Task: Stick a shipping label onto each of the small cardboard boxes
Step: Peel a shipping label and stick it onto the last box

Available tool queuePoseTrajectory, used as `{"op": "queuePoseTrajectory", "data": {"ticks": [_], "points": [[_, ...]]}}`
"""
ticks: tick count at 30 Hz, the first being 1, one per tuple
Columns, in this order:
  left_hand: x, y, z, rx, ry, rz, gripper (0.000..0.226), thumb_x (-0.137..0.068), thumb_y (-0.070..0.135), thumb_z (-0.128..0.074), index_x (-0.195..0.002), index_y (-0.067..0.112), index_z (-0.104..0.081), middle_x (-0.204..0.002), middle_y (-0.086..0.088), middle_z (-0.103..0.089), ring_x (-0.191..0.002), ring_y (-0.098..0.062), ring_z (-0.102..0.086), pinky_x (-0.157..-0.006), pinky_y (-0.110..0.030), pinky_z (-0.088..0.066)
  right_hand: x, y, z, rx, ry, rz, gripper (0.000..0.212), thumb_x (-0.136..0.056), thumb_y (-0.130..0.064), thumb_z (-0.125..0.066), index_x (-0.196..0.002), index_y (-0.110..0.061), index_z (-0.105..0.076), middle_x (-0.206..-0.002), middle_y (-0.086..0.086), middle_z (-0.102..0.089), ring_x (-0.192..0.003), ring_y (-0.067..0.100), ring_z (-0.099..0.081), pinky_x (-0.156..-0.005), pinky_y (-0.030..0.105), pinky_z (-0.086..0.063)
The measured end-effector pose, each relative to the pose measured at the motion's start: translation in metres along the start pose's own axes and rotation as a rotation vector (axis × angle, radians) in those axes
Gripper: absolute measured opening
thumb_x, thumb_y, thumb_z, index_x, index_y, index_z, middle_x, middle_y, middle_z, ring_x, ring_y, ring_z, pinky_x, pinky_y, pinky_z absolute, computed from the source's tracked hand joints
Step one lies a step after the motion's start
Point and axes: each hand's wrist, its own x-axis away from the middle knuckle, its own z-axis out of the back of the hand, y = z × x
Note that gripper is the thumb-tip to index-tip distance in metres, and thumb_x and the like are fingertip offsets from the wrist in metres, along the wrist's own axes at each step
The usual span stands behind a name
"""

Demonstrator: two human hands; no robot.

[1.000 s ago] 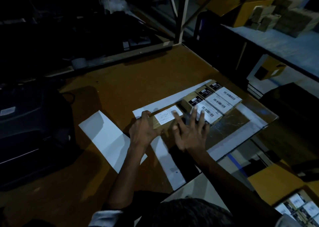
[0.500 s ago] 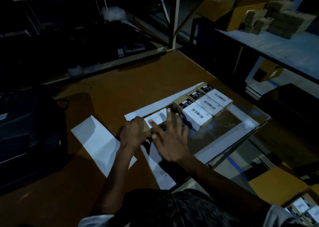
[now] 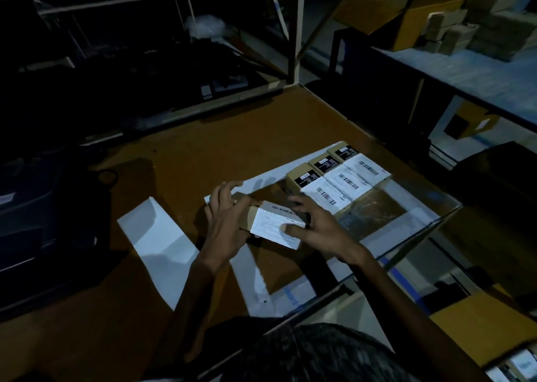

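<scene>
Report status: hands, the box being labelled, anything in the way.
Left hand grips small box. Right hand thumb presses shipping label onto it. Three labelled boxes sit in a row beyond, apart from it. Nothing in the way.

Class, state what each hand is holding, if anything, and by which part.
The left hand grips the small cardboard box by its left end. The right hand presses the shipping label near its right edge.
</scene>
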Motion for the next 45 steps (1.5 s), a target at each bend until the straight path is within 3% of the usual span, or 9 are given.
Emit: {"op": "queuePoseTrajectory", "data": {"ticks": [7,13,19,24,29,34,38,41,45], "points": [[-0.012,0.02,-0.017,-0.002,0.067,0.168,0.082,-0.071,0.01,-0.085,-0.138,0.034,-0.045,-0.164,0.0,-0.012,-0.148,-0.03,-0.01,-0.113,-0.06,-0.023,0.007,0.005,0.005,0.075,0.218,0.033,0.058,-0.069,-0.048,-0.085,-0.115,-0.038,-0.052,-0.119,0.0,-0.051,-0.109,0.015,-0.057,-0.083,0.036,-0.057],[-0.001,0.047,-0.042,0.326,0.233,0.563,0.06,-0.086,-0.007,-0.063,-0.139,0.014,-0.047,-0.14,-0.009,-0.054,-0.132,-0.028,-0.048,-0.108,-0.037,-0.042,0.016,0.0,-0.006,0.621,0.417,0.043,0.052,-0.074,-0.053,-0.076,-0.113,-0.034,-0.045,-0.119,0.0,-0.039,-0.11,0.021,-0.043,-0.074,0.03,-0.042],[0.018,0.071,-0.07,0.595,0.19,0.512,0.032,-0.102,0.038,-0.049,-0.125,0.021,-0.065,-0.12,0.003,-0.069,-0.111,-0.019,-0.065,-0.092,-0.047,-0.056,0.012,0.016,-0.013,0.86,0.52,0.186,0.061,-0.066,-0.056,-0.075,-0.113,-0.023,-0.056,-0.109,0.008,-0.051,-0.104,0.027,-0.044,-0.082,0.038,-0.042],[0.023,0.086,-0.059,0.657,0.146,0.36,0.025,-0.104,0.013,-0.049,-0.121,0.029,-0.06,-0.117,0.012,-0.065,-0.106,0.014,-0.059,-0.09,-0.006,-0.044,0.01,0.033,-0.014,0.834,0.514,0.143,0.059,-0.068,-0.058,-0.074,-0.112,-0.023,-0.055,-0.109,0.009,-0.05,-0.105,0.03,-0.044,-0.082,0.042,-0.039],[0.015,0.086,-0.061,0.672,0.035,0.39,0.042,-0.104,0.016,-0.047,-0.119,0.055,-0.053,-0.121,0.027,-0.062,-0.116,0.006,-0.058,-0.101,-0.023,-0.047,0.011,0.036,-0.015,0.791,0.447,0.159,0.054,-0.072,-0.057,-0.067,-0.11,-0.022,-0.052,-0.119,0.008,-0.045,-0.114,0.03,-0.041,-0.086,0.044,-0.037],[0.007,0.077,-0.06,0.65,-0.044,0.394,0.039,-0.107,0.018,-0.043,-0.144,0.028,-0.05,-0.13,0.002,-0.066,-0.111,-0.011,-0.064,-0.097,-0.029,-0.053,0.009,0.037,-0.016,0.757,0.449,0.135,0.048,-0.082,-0.06,-0.056,-0.112,-0.022,-0.054,-0.143,0.015,-0.036,-0.127,0.036,-0.035,-0.091,0.048,-0.035],[0.014,0.079,-0.053,0.656,-0.119,0.371,0.042,-0.107,0.016,-0.043,-0.149,0.02,-0.043,-0.138,0.007,-0.056,-0.123,-0.008,-0.053,-0.097,-0.007,-0.041,0.008,0.039,-0.014,0.766,0.458,0.131,0.046,-0.093,-0.062,-0.043,-0.116,-0.024,-0.057,-0.157,0.017,-0.027,-0.133,0.04,-0.029,-0.096,0.051,-0.032],[0.028,0.077,-0.055,0.774,-0.157,0.402,0.04,-0.108,0.02,-0.042,-0.147,0.025,-0.048,-0.144,0.006,-0.056,-0.131,-0.011,-0.052,-0.109,-0.027,-0.044,0.01,0.039,-0.015,0.779,0.454,0.133,0.04,-0.098,-0.057,-0.038,-0.117,-0.027,-0.058,-0.16,0.013,-0.027,-0.134,0.038,-0.028,-0.099,0.051,-0.031],[0.049,0.086,-0.041,1.002,-0.158,0.448,0.029,-0.108,0.018,-0.041,-0.132,0.033,-0.047,-0.141,-0.004,-0.057,-0.123,-0.024,-0.061,-0.083,-0.02,-0.057,0.011,0.039,-0.019,0.812,0.479,0.144,0.036,-0.101,-0.048,-0.035,-0.117,-0.026,-0.058,-0.156,0.01,-0.035,-0.132,0.036,-0.034,-0.098,0.05,-0.032]]}}
